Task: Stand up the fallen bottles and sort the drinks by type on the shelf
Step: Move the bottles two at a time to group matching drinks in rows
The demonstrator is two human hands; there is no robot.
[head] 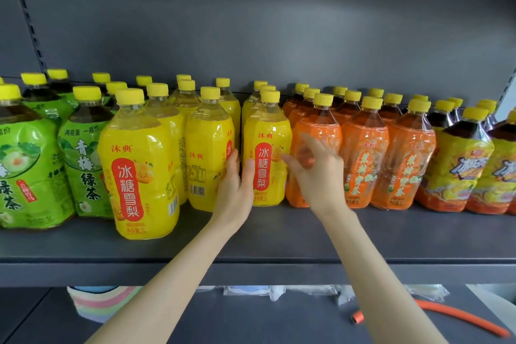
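Observation:
Upright bottles with yellow caps fill the grey shelf (pixel 279 246) in groups: green tea bottles (pixel 83 165) at the left, yellow pear-drink bottles (pixel 139 170) in the middle, orange bottles (pixel 363 159) to the right, and dark tea bottles with yellow-orange labels (pixel 455 170) at the far right. My left hand (pixel 236 187) rests against the left side of one yellow pear bottle (pixel 266 156), thumb on its front and fingers straight. My right hand (pixel 318 170) hovers at that bottle's right side, fingers spread and blurred, holding nothing. No bottle in view lies on its side.
The shelf's front strip in front of the bottles is bare. A gap separates the yellow bottle at my left hand from the yellow bottle (pixel 209 153) to its left. Below, a lower shelf holds pastel cloths (pixel 95 304), plastic bags (pixel 307 292) and an orange hose (pixel 446 318).

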